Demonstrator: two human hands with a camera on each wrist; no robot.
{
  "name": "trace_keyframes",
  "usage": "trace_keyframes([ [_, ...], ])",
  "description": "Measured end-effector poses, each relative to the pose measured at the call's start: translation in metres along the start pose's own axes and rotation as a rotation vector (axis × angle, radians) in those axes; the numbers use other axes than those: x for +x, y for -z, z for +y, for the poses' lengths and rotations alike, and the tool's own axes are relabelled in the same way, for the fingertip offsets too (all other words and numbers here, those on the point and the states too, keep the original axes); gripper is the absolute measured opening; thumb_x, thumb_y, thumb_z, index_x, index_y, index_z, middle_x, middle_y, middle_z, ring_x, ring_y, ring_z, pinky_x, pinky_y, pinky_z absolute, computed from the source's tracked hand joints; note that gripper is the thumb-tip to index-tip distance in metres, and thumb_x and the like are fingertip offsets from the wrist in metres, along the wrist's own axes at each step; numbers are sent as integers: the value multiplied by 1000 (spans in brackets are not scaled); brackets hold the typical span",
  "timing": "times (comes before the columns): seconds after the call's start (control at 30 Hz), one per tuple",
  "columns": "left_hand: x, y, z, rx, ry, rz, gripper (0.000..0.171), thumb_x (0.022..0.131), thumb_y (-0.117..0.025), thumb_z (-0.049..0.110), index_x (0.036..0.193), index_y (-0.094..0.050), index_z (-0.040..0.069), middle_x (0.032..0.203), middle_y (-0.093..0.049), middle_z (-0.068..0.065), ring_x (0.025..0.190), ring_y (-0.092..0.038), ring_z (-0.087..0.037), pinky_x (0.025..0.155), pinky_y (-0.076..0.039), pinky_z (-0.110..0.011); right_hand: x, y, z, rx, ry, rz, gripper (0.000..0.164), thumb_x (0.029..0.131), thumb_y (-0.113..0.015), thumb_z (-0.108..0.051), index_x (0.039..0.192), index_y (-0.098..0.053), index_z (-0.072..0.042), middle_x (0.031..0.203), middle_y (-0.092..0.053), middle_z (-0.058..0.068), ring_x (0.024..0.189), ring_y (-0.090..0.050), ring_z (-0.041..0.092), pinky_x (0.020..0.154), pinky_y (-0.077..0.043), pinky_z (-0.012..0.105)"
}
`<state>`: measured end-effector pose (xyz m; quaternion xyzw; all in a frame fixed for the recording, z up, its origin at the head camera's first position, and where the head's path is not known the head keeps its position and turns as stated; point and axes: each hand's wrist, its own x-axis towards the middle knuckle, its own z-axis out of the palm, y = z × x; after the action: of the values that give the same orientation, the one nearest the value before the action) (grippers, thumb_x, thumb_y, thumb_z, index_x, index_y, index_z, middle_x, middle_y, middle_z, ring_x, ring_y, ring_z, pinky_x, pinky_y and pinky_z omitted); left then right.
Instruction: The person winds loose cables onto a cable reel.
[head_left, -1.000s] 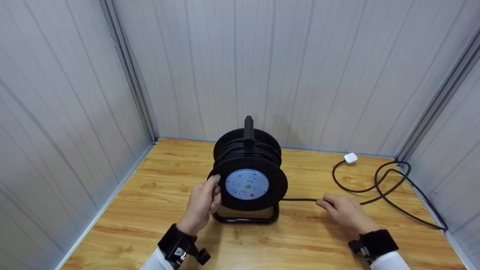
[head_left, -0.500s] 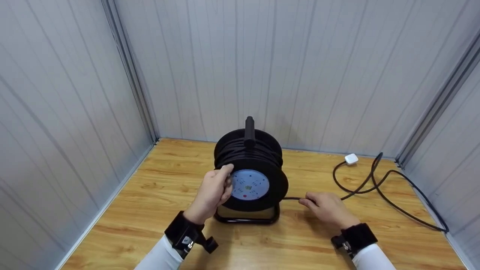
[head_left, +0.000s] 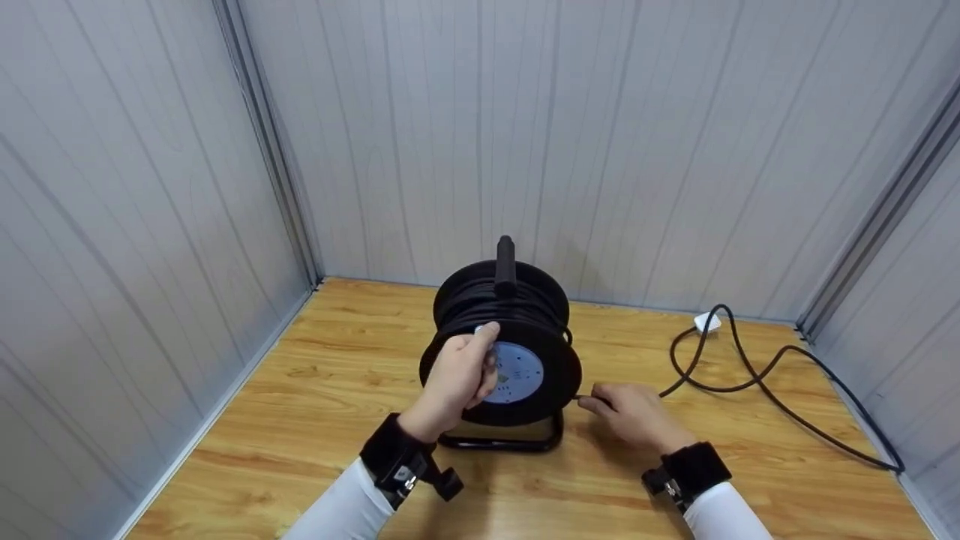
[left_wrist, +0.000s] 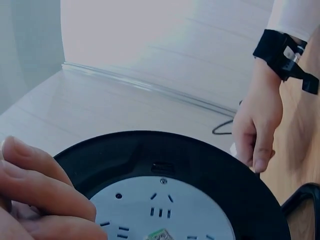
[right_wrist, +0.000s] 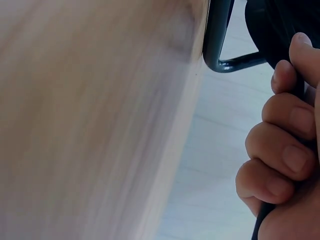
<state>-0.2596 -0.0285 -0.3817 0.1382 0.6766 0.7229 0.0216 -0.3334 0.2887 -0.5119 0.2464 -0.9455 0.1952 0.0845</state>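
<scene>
A black cable reel (head_left: 561, 367) with a pale socket panel (head_left: 527, 375) stands on its tubular frame (head_left: 501, 445). My left hand (head_left: 459, 375) has its fingers curled at the front of the reel, over the panel's left part; the part it grips is hidden inside the fist. To the reel's lower right, my right hand (head_left: 636, 415) holds the black cable (head_left: 789, 348) close to where it meets the drum. In the right wrist view, curled fingers (right_wrist: 280, 150) wrap around that cable. The reel's carrying handle (head_left: 506, 266) points up, and wound cable shows between the two flanges.
Loose cable loops across the right side of the wooden tabletop (head_left: 360, 375), ending in a white plug (head_left: 701, 321) near the back wall. Pale panel walls (head_left: 450, 135) enclose the left, back and right sides.
My left hand has moved up and right around the reel's face, and the panel has turned with it. My right hand has come left toward the reel, and the loose cable loop has shifted left.
</scene>
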Motion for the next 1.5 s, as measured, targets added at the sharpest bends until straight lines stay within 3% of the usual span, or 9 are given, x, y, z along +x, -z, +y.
trace_keyframes([
  [0.27, 8, -15, -3, 12, 4, -51, 62, 103, -50, 58, 64, -47, 9, 42, -41, -2, 33, -27, -12, 34, -23, -28, 6, -5, -7, -12, 32, 18, 40, 101, -45, -66, 76, -53, -36, 66, -50, -18, 58, -49, 4, 57, -41, 27],
  [0.5, 12, -22, -6, 57, -10, -26, 64, 104, -50, 52, 58, -48, 8, 42, -42, -3, 32, -29, -13, 34, -25, -27, 12, -9, -13, -6, 113, 23, 29, 103, -49, -59, 95, -66, -38, 78, -61, -22, 74, -61, 1, 68, -51, 33],
  [0.63, 13, -26, -5, 101, -10, -7, 66, 104, -51, 51, 53, -49, 8, 40, -42, -3, 30, -30, -13, 33, -27, -26, 9, -3, -7, -50, 127, 14, 32, 103, -49, -58, 84, -60, -34, 68, -52, -20, 62, -53, 2, 59, -44, 29],
  [0.73, 14, -28, -4, 114, -6, 3, 66, 104, -51, 50, 52, -50, 9, 39, -41, -3, 30, -30, -13, 32, -27, -26, 3, 12, 6, -106, 157, 27, 34, 103, -52, -55, 77, -52, -33, 63, -44, -20, 55, -44, 2, 53, -38, 26],
  [0.97, 15, -32, -5, 69, 2, -32, 65, 105, -50, 49, 53, -48, 10, 42, -41, -4, 32, -27, -13, 34, -23, -27, -18, 74, 48, -209, 281, 184, 39, 97, -70, -42, 69, -44, -32, 58, -32, -22, 48, -33, -2, 47, -29, 23],
  [1.1, 16, -32, -6, 72, -3, -33, 66, 104, -50, 50, 52, -47, 10, 42, -41, -3, 32, -26, -13, 33, -22, -27, -31, 111, 71, -280, 245, 229, 41, 93, -75, -42, 69, -43, -32, 57, -29, -21, 46, -28, -1, 46, -24, 23],
  [1.2, 16, -31, -7, 68, -14, -19, 66, 104, -51, 49, 52, -46, 9, 42, -40, -3, 32, -26, -12, 32, -21, -27, -43, 136, 87, -315, 159, 223, 40, 94, -72, -45, 69, -44, -30, 57, -32, -18, 46, -29, 2, 48, -24, 24],
  [1.37, 16, -32, -9, 65, -38, -31, 66, 106, -50, 49, 53, -47, 9, 42, -41, -4, 32, -27, -13, 33, -23, -27, -67, 166, 115, -298, -40, 111, 42, 99, -61, -55, 71, -46, -26, 57, -36, -11, 48, -34, 8, 51, -27, 26],
  [1.5, 16, -35, -9, 77, -51, -35, 66, 106, -49, 48, 54, -49, 8, 42, -42, -5, 32, -29, -13, 33, -24, -27, -83, 180, 133, -289, -119, 49, 48, 98, -59, -58, 70, -44, -22, 59, -36, -7, 50, -34, 11, 52, -26, 27],
])
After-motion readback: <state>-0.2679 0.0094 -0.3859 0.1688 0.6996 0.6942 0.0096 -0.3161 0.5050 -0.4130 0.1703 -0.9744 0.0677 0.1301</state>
